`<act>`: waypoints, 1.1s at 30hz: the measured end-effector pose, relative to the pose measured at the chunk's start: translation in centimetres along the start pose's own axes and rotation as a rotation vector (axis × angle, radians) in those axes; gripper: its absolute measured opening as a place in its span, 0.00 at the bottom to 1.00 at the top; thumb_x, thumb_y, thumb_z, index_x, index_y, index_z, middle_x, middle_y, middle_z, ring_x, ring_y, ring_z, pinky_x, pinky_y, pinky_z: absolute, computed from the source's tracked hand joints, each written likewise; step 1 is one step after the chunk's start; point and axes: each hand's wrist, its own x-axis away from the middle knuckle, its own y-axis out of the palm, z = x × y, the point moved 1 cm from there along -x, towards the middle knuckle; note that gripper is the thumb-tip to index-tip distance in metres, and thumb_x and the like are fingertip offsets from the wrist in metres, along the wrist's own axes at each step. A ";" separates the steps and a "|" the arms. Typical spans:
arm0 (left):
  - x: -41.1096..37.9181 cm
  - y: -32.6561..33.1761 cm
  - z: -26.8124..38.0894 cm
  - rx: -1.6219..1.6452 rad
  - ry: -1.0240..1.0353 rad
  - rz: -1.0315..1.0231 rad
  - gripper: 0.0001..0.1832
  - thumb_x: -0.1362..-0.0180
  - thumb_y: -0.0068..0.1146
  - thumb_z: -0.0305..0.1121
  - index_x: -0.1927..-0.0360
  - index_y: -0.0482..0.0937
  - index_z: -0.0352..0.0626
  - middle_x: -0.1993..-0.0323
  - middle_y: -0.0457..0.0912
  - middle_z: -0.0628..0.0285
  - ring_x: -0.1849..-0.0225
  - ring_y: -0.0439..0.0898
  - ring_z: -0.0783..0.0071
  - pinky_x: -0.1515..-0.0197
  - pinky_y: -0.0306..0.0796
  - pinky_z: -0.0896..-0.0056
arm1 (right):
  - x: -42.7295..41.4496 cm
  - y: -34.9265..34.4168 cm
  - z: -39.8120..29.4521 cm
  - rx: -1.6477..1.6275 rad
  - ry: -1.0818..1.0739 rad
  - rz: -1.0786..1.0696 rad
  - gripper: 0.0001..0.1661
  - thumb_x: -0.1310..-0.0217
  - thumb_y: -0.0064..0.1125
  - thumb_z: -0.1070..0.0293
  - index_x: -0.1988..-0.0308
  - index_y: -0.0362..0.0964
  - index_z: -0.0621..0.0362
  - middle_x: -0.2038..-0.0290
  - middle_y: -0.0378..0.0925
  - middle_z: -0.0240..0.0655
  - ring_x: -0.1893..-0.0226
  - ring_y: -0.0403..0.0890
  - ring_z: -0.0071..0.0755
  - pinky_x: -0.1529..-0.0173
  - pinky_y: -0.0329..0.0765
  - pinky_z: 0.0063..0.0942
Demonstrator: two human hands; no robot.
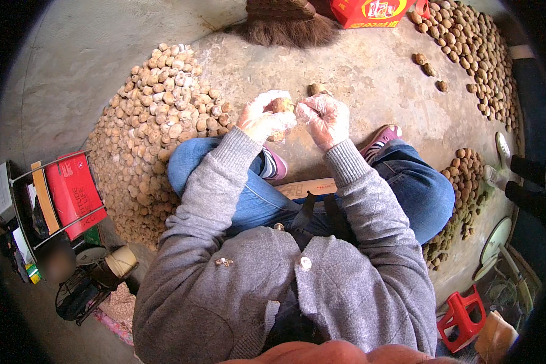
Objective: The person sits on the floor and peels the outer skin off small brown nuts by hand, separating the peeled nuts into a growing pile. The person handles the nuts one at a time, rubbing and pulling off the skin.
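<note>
My left hand (266, 117), in a clear plastic glove, grips a round brown tuber (282, 105) between thumb and fingers. My right hand (325, 119), gloved alike, is beside it with the fingers drawn together; whether something small is pinched in them is hidden. Another brown tuber (316, 88) lies on the floor just beyond my right hand. Below my left hand a further tuber (276, 135) partly shows; whether it rests on the floor I cannot tell. A large heap of pale, roundish tubers (157, 109) spreads along the wall, left of my hands.
Darker tubers (475, 45) cover the floor at far right, and more (464, 195) lie by my right knee. A broom (291, 25) and a red bag (368, 13) stand ahead. A red stool (462, 318) is behind right. Another person's shoes (503, 149) are at the right.
</note>
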 end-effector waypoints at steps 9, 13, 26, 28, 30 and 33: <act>0.3 0.2 0.3 -0.029 0.010 0.004 0.27 0.58 0.61 0.19 0.49 0.71 0.36 0.64 0.77 0.57 0.68 0.78 0.73 0.67 0.73 0.74 | -0.4 -0.8 0.8 0.030 -0.020 -0.115 0.08 0.55 0.64 0.64 0.74 0.78 0.56 0.76 0.78 0.37 0.74 0.79 0.35 0.68 0.74 0.28; 0.3 0.2 0.4 -0.027 -0.019 -0.036 0.27 0.58 0.61 0.19 0.50 0.71 0.37 0.65 0.77 0.58 0.69 0.77 0.74 0.67 0.73 0.74 | -1.3 -1.8 -0.2 0.175 -0.253 -0.176 0.07 0.54 0.64 0.65 0.74 0.77 0.55 0.77 0.76 0.35 0.75 0.78 0.36 0.69 0.73 0.29; 0.3 0.2 0.8 -0.011 -0.039 -0.118 0.26 0.59 0.62 0.21 0.52 0.73 0.38 0.66 0.77 0.60 0.68 0.76 0.75 0.66 0.73 0.75 | -0.2 -1.0 1.7 -0.497 0.155 -0.202 0.03 0.52 0.63 0.74 0.73 0.77 0.62 0.76 0.76 0.30 0.72 0.76 0.22 0.67 0.72 0.21; 0.4 0.2 0.8 -0.024 -0.025 -0.118 0.26 0.59 0.63 0.22 0.52 0.73 0.39 0.66 0.77 0.60 0.67 0.76 0.75 0.65 0.73 0.75 | 0.0 -0.9 1.2 -0.631 0.244 -0.204 0.04 0.52 0.63 0.73 0.73 0.77 0.62 0.76 0.76 0.30 0.72 0.76 0.22 0.66 0.72 0.21; 0.5 0.3 0.8 -0.041 -0.013 -0.118 0.26 0.60 0.63 0.22 0.52 0.73 0.39 0.66 0.77 0.60 0.67 0.76 0.75 0.65 0.73 0.75 | -0.1 -1.2 0.8 -0.593 0.242 -0.208 0.05 0.52 0.63 0.72 0.73 0.77 0.62 0.77 0.76 0.30 0.72 0.76 0.23 0.67 0.72 0.22; 0.5 0.3 1.2 -0.024 -0.051 -0.095 0.27 0.59 0.63 0.22 0.51 0.72 0.39 0.66 0.77 0.61 0.67 0.76 0.75 0.65 0.73 0.74 | -0.7 -2.1 1.2 -0.284 0.054 -0.211 0.06 0.54 0.65 0.70 0.73 0.77 0.60 0.77 0.76 0.32 0.74 0.76 0.27 0.68 0.72 0.24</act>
